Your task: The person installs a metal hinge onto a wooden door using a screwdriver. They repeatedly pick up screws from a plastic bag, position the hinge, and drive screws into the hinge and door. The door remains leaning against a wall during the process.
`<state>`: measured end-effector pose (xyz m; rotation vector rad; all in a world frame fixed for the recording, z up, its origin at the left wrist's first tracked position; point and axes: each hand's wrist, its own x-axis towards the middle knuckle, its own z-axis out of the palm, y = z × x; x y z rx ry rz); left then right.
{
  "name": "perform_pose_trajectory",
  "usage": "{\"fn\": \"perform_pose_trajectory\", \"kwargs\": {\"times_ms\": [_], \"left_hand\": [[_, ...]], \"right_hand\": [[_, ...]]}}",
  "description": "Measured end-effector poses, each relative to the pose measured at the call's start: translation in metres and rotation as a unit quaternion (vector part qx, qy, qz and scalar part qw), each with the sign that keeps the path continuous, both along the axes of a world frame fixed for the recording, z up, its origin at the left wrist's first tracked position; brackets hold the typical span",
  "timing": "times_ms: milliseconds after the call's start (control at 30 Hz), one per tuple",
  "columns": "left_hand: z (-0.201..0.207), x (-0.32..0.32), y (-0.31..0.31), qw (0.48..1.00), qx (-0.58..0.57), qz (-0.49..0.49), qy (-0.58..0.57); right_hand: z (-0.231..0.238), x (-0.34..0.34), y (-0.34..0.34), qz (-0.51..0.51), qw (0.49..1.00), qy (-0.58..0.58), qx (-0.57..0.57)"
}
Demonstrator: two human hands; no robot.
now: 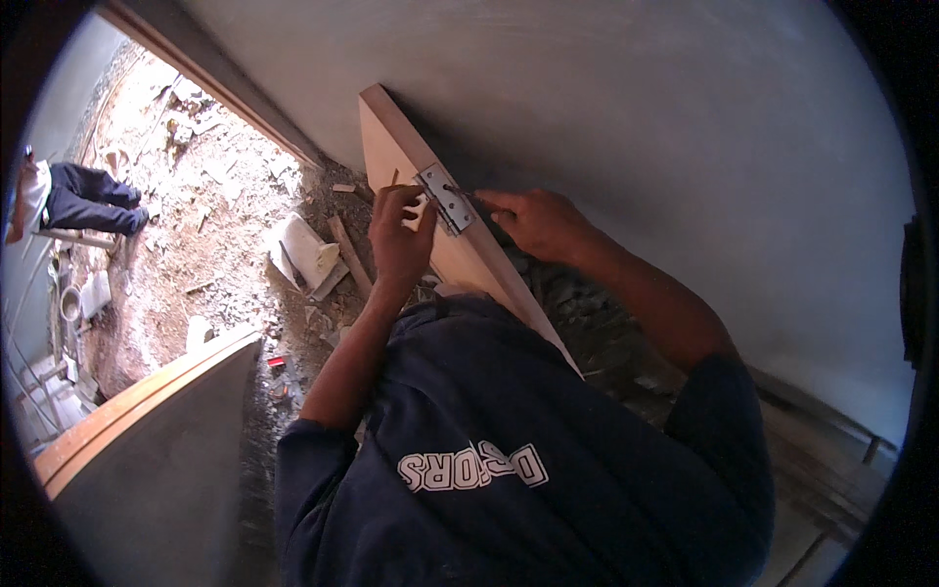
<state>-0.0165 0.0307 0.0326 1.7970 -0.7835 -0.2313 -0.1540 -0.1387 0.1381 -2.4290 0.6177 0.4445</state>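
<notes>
A wooden door panel (401, 132) stands on its edge in front of me, leaning near the grey wall. On its upward-facing narrow edge lies a silvery metal butt hinge (456, 211) with several screw holes. My left hand (399, 240) is closed at the hinge's left side, its fingers curled against the knuckle. A thin brown stick (395, 177), perhaps a pencil, shows just beyond those fingers. From the right, my right hand (543, 223) reaches to the hinge with fingers pinched. A small dark thing sits at its fingertips over one hole, too small to name.
Grey walls (665, 108) flank me, with a wood-framed doorway at left. Rubble, a whitish block-like container (305, 256) and a wood strip (350, 256) lie beyond the panel. Another wooden-edged panel (147, 396) is at lower left. Another person (83, 199) is outside, far left.
</notes>
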Motion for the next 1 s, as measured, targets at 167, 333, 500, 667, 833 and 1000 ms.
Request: {"fn": "perform_pose_trajectory", "kwargs": {"times_ms": [167,333,500,667,833,1000], "left_hand": [[-0.007,-0.005,-0.010,0.994,-0.032,0.030,0.098],[-0.022,0.001,-0.006,0.960,-0.038,-0.032,0.277],[0.005,-0.012,-0.009,0.999,-0.041,-0.003,0.004],[-0.003,-0.005,-0.038,0.995,-0.092,-0.015,-0.029],[-0.018,-0.003,-0.040,0.992,-0.112,-0.005,-0.049],[-0.028,-0.001,-0.041,0.987,-0.139,-0.018,-0.082]], "right_hand": [[-0.005,0.003,-0.004,0.040,0.998,-0.010,-0.050],[0.033,0.025,0.006,0.172,0.963,0.031,-0.206],[0.048,0.071,0.004,0.324,0.911,0.055,-0.251],[0.066,0.121,0.013,0.318,0.888,0.235,-0.235],[0.082,0.134,0.009,0.335,0.894,0.207,-0.216],[0.082,0.104,-0.003,0.506,0.800,0.031,-0.321]]}}
